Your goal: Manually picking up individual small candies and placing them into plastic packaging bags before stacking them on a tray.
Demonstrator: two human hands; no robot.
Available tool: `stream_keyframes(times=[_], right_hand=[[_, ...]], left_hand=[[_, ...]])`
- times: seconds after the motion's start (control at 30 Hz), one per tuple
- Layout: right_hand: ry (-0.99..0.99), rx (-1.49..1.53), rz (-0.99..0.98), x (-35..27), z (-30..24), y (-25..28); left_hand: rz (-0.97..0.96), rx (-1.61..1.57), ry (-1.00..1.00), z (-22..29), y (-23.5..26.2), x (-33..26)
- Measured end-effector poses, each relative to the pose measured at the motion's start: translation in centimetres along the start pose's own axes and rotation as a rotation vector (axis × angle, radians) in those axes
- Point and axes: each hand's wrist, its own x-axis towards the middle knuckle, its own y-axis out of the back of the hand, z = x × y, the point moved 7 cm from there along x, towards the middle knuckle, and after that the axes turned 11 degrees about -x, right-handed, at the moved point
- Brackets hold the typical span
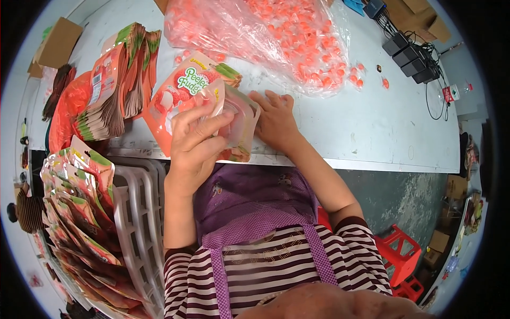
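My left hand (197,142) is closed on a candy pouch (245,125) with a clear window, held tilted over the table's front edge. Its fingers wrap across the pouch's upper part. Behind it, printed red and white pouches (162,114) lie in a small pile. Just right of the held pouch, my right hand (276,121) rests on the table with its fingers slightly bent and apart. Nothing shows in that hand, though its thumb side is partly hidden by the pouch. Beyond it spreads a large clear plastic bag (234,32) of wrapped red candies (324,66).
Stacks of flat pouches (109,80) stand at the left by a red plastic bag (71,109). A grey crate (133,212) beside my left arm carries many pouches (79,212). Black power adapters with cables (409,56) lie far right. A red stool (398,250) stands below.
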Motion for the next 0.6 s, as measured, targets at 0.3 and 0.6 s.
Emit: stream_keyframes(times=[0.3, 0.6], right_hand=[[0.038, -0.022, 0.053, 0.1, -0.3, 0.0], [-0.322, 0.318, 0.159, -1.1, 3.8, 1.8]], left_hand=[[0.017, 0.091, 0.096, 0.5, 0.3, 0.4], [-0.004, 0.101, 0.148, 0.2, -0.7, 0.8]])
